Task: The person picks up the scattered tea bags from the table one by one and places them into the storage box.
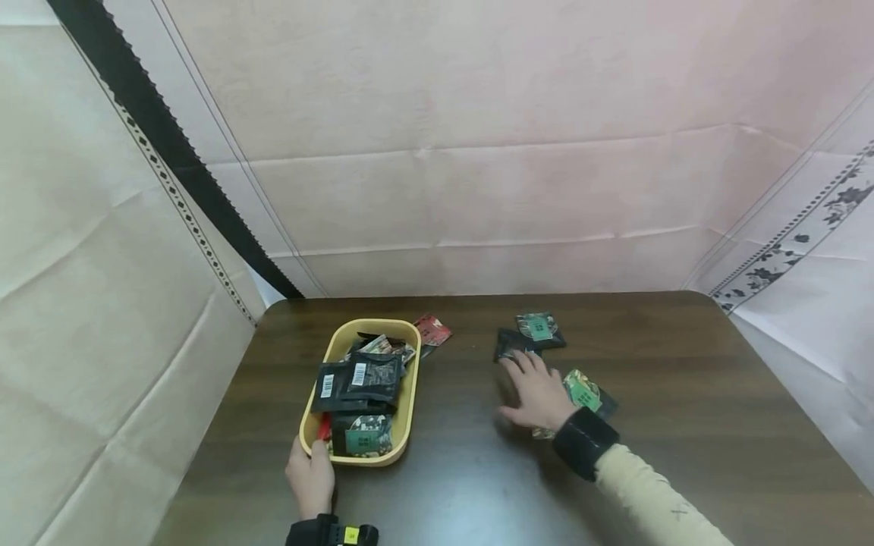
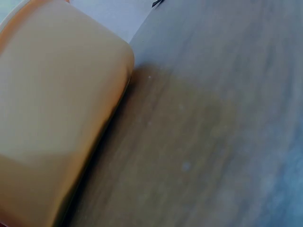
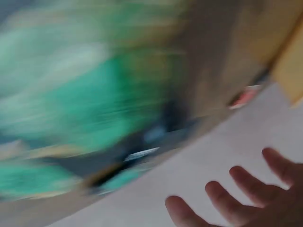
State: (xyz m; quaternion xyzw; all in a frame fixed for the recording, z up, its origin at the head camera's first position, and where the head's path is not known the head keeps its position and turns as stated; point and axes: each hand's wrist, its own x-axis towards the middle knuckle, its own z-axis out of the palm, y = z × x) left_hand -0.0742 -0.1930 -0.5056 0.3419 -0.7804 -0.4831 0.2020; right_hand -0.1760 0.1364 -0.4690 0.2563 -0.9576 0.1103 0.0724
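Note:
A yellow plastic basket (image 1: 410, 409) stands on the table's left side, filled with small packets, including black ones (image 1: 372, 377) with white barcode labels. My left hand (image 1: 310, 478) grips its near left corner, thumb over the rim; the left wrist view shows the basket's outer wall (image 2: 57, 94) but not the fingers. My right hand (image 1: 536, 390) is spread over the loose packets, its fingertips at a dark packet (image 1: 508, 343); contact cannot be told. Beyond lies a green-labelled packet (image 1: 542, 329), and another green packet (image 1: 586, 393) is partly behind the hand. The right wrist view is blurred.
A red packet (image 1: 433, 331) lies against the basket's far right side. The brown wooden table (image 1: 471, 485) ends at a far edge with rounded corners. Pale cloth sheets (image 1: 478, 189) hang behind and at both sides.

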